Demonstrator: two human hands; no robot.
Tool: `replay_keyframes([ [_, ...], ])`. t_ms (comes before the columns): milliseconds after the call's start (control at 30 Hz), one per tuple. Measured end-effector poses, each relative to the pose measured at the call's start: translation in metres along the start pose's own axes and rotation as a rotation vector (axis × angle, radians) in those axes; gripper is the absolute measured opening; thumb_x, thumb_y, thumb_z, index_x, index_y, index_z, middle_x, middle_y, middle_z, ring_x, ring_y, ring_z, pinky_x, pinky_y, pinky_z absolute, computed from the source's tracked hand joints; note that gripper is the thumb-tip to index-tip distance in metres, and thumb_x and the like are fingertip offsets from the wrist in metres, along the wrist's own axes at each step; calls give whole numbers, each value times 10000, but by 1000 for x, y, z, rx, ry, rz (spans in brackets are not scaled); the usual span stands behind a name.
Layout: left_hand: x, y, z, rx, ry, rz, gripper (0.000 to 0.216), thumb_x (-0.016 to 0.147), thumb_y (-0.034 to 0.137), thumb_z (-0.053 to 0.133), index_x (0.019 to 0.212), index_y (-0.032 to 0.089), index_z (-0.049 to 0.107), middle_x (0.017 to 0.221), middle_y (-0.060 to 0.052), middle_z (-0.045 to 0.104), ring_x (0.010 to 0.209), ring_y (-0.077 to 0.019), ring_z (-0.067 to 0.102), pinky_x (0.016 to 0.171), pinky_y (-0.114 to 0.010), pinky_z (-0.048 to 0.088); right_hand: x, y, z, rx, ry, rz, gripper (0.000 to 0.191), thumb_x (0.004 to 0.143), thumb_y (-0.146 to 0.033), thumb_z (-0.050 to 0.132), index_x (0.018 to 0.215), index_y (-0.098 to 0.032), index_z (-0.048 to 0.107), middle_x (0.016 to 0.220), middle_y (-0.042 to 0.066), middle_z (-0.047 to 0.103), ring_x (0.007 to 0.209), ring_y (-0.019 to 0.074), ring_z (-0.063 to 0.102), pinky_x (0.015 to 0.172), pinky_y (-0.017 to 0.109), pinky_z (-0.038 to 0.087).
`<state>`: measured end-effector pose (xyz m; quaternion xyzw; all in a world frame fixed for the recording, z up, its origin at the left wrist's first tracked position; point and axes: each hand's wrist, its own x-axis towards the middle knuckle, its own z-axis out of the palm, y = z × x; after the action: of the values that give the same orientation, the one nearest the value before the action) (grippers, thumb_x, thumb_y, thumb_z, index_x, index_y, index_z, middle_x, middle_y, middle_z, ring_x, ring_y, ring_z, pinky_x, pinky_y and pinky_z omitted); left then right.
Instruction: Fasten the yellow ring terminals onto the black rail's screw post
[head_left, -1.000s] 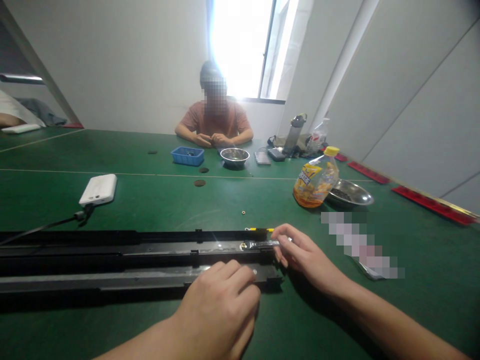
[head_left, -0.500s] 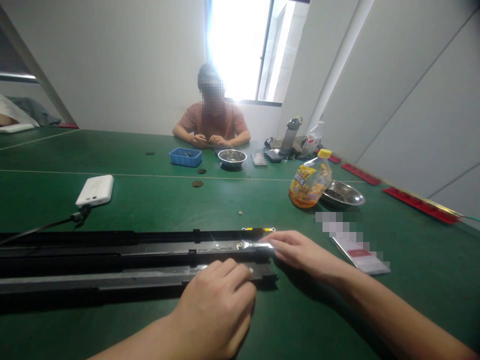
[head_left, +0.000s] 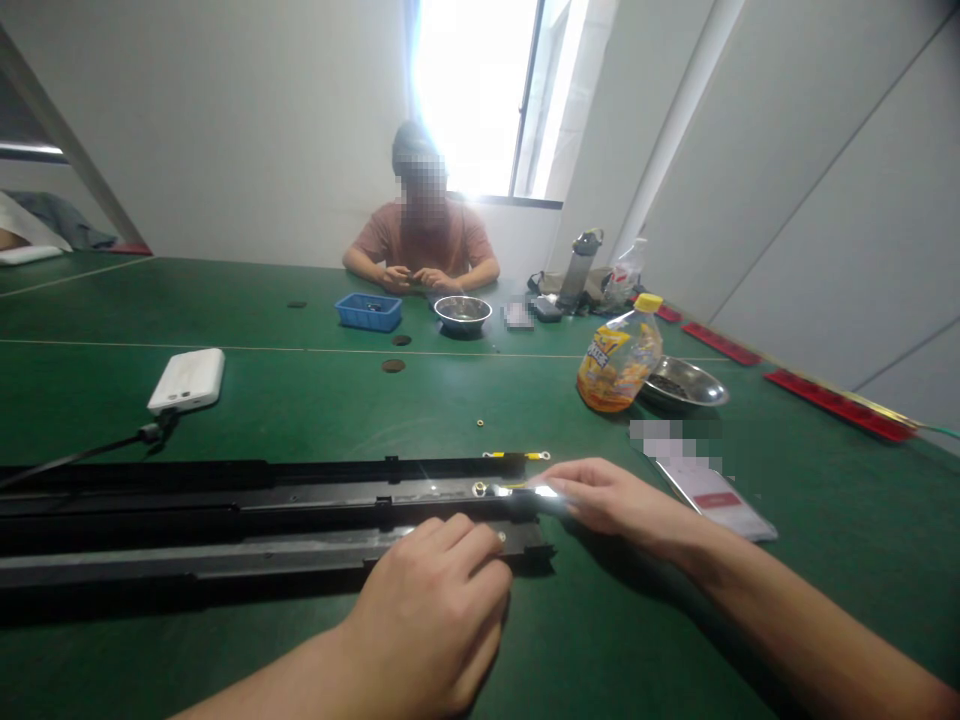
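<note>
- Right hand [head_left: 596, 492]: fingers closed on a shiny wrench [head_left: 514, 491], which reaches leftward from them to a small brass-coloured nut [head_left: 479, 489] in the rear rail [head_left: 345, 493].
- Left hand [head_left: 439, 610]: curled over the front rail [head_left: 285, 550]; cannot tell whether gripping.
- Yellow-and-black lead [head_left: 502, 456]: just beyond the right hand's fingertips.

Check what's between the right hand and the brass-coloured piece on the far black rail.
Head view: a shiny metal tool, held by the right hand, spans to the brass-coloured piece.
</note>
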<state>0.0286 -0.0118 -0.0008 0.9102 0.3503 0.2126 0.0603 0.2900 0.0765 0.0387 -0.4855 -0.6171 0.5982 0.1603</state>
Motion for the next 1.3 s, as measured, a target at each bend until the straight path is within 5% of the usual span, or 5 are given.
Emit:
replay_keyframes([
  [633,0,2,0,1,-27,-5,54,966,228,591,992,211,635,1067,-70,659,939,-258,583,792,-430,531,-16,11,10,200,64,-12,582,920,-631,737,1194,-117,730,571,-100,371,472,69,247,448,244,119],
  [1300,-1,1,2,-7,-20,-11,62,951,216,602,1003,212,636,1082,-66,656,948,-262,582,807,-441,537,3,-2,26,106,54,-99,463,939,-614,684,939,-152,718,628,-54,414,535,93,283,495,259,147],
])
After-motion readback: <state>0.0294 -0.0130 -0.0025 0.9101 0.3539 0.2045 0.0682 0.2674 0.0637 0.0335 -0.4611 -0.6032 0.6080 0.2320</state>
